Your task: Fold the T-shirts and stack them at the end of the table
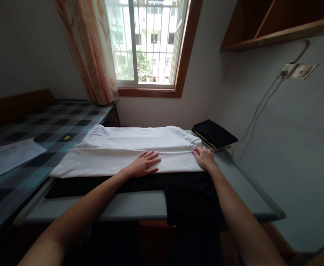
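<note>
A white T-shirt (117, 139) lies spread across the table, its near part folded over in a long strip. My left hand (143, 163) rests flat on that strip with its fingers stretched out. At the shirt's right end, next to what looks like the neckband, my right hand (204, 158) has its fingers bent and pinched on the cloth. Under the white shirt lies a black garment (189, 197), one part of which reaches down over the table's near edge.
The light table (139, 207) has a raised grey rim. Black folded items (214, 133) lie at its far right corner. To the left is a bed with a checked cover (75, 111) and paper sheets (14, 155). Cables (257, 107) run down the right wall; a window (150, 44) is ahead.
</note>
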Demonstrator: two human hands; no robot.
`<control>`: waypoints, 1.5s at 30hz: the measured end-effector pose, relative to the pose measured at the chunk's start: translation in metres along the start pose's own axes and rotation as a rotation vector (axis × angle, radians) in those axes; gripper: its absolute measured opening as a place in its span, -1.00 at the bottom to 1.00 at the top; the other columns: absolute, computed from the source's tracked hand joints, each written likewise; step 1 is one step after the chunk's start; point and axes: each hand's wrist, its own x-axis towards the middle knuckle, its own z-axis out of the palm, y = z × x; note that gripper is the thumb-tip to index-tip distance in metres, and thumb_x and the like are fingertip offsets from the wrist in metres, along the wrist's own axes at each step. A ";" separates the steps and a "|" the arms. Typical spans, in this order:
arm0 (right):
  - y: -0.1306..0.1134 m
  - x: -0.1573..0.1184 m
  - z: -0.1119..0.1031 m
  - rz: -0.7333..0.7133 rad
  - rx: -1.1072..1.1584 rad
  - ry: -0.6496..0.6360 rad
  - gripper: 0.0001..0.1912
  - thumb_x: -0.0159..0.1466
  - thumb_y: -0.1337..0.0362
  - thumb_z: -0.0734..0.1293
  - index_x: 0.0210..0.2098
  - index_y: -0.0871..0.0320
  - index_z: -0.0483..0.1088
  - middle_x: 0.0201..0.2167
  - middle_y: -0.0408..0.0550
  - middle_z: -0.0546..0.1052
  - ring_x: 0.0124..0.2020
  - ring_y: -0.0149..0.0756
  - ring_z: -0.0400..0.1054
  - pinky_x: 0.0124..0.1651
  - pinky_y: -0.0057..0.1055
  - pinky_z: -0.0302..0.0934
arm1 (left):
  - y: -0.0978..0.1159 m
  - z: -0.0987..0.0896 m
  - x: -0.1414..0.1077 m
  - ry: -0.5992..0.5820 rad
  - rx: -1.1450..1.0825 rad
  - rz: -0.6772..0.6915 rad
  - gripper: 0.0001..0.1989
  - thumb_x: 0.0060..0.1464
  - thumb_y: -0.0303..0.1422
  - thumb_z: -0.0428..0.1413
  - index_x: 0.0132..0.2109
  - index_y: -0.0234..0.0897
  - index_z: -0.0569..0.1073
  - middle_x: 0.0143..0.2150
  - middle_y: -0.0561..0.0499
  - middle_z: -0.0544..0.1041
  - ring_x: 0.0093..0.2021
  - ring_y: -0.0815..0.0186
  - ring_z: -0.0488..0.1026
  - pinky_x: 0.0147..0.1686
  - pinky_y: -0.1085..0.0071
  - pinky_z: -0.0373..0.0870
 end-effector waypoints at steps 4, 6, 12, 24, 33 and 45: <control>0.000 0.000 -0.002 0.012 0.016 -0.028 -0.66 0.31 0.06 0.16 -0.15 0.08 0.47 -0.09 0.13 0.42 -0.04 0.03 0.24 -0.01 -0.05 0.13 | -0.018 -0.004 -0.004 0.062 0.037 -0.021 -0.48 0.26 -0.05 -0.07 0.30 -0.07 0.26 0.38 -0.04 0.15 0.39 0.10 0.01 0.33 0.10 -0.10; 0.000 0.001 -0.002 0.013 0.024 -0.030 -0.65 0.31 0.05 0.16 -0.15 0.08 0.46 -0.09 0.12 0.42 -0.04 0.04 0.24 0.00 -0.04 0.13 | -0.034 -0.010 -0.010 0.141 0.076 -0.110 -0.51 0.27 -0.10 -0.07 0.26 -0.14 0.30 0.35 -0.09 0.21 0.37 0.10 0.06 0.32 0.07 -0.08; 0.000 0.001 -0.004 0.022 0.021 -0.046 -0.64 0.30 0.05 0.16 -0.12 0.07 0.47 -0.08 0.13 0.41 -0.03 0.06 0.24 0.00 -0.03 0.13 | -0.094 -0.040 -0.044 0.428 0.180 -0.526 -0.67 0.22 -0.23 -0.02 0.04 -0.22 0.46 0.08 -0.14 0.51 0.16 0.08 0.36 0.22 0.06 0.05; -0.002 0.000 -0.007 0.047 0.007 -0.063 -0.63 0.30 0.05 0.16 -0.09 0.09 0.47 -0.05 0.11 0.42 -0.02 0.00 0.23 0.01 -0.11 0.12 | -0.116 -0.047 -0.062 0.469 0.255 -0.897 -0.67 0.17 -0.18 -0.04 -0.41 -0.25 0.48 -0.37 -0.12 0.57 -0.28 0.15 0.48 -0.29 0.35 0.21; 0.000 0.002 -0.003 0.039 -0.007 -0.034 -0.66 0.31 0.06 0.19 -0.12 0.08 0.48 -0.07 0.08 0.43 -0.03 -0.02 0.26 -0.03 -0.17 0.12 | -0.113 -0.043 -0.058 0.482 0.167 -0.799 -0.54 0.22 -0.09 -0.10 -0.54 -0.24 0.37 -0.51 -0.07 0.48 -0.42 0.23 0.38 -0.39 0.37 0.09; 0.000 0.001 -0.006 0.073 -0.015 -0.024 -0.66 0.30 0.03 0.21 -0.12 0.05 0.50 -0.04 0.08 0.44 0.00 0.02 0.25 -0.01 -0.12 0.12 | -0.120 -0.042 -0.054 0.337 0.227 -0.821 -0.45 0.27 -0.01 -0.21 -0.44 -0.23 0.46 -0.39 -0.11 0.55 -0.32 0.14 0.47 -0.41 0.38 0.12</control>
